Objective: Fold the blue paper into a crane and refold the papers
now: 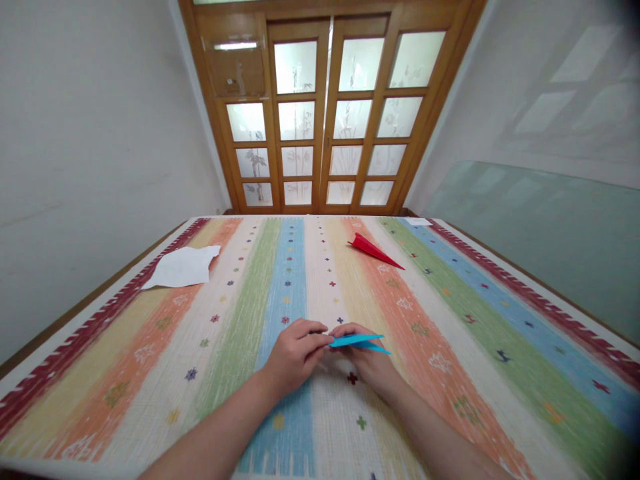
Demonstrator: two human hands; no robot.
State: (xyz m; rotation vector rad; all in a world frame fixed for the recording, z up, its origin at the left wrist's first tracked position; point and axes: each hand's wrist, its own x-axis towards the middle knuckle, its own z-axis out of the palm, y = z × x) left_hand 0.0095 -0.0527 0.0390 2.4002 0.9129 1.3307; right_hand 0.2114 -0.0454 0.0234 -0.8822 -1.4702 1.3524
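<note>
Currently both hands work over a table covered by a striped cloth with bands of red, yellow, orange, cream, green and blue, dotted with small star and cross motifs. Far left on the cloth lies a white sheet of paper, crumpled at the edges, flat, well apart from the hands. Farther back, right of centre, sits a red paper plane, folded, nose pointing right and toward the near edge, also well apart from the hands. A small white slip lies at the far right edge of the cloth. Behind the table: a wooden door with frosted glass panes etched with bamboo. A pale green glass panel leans along the right wall. Nothing lies between the hands and the folded pieces; the cloth around them is bare.

No readable writing or brand anywhere.

The blue paper plane is held just above the cloth, near the front centre, its pointed end sticking out to the right. Left hand is closed in a pinch on the plane's left end, thumb and fingers meeting on the fold. Right hand sits under and behind the plane, fingers curled, gripping it from below; its fingertips touch the left hand's.
</note>
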